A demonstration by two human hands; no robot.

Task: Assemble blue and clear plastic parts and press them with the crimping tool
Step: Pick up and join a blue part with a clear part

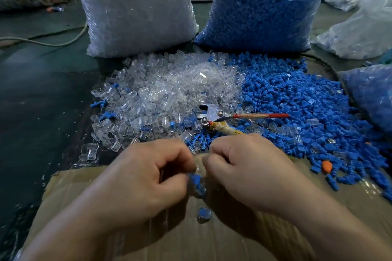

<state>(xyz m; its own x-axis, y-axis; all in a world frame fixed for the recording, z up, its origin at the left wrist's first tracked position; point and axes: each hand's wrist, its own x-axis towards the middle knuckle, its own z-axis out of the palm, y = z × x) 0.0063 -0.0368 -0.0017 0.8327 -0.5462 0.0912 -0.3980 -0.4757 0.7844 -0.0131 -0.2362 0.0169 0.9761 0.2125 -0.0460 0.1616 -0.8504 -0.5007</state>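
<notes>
My left hand (148,178) and my right hand (246,171) hover close together above a cardboard sheet (318,207), fingers curled. Between them, my left fingers pinch a blurred blue and clear part (196,182); what my right fingers hold is hidden. A second blue and clear piece (204,215) appears just below, over the cardboard. The crimping tool (214,115) lies beyond my hands on the piles, its red handle (261,115) pointing right. A heap of clear parts (167,91) spreads to the left, a heap of blue parts (297,99) to the right.
Two big plastic bags stand behind the heaps: one of clear parts (135,6), one of blue parts (265,4). More bags (360,27) sit at the right. A cable (42,41) runs across the dark table at the left. An orange piece (326,166) lies among the blue parts.
</notes>
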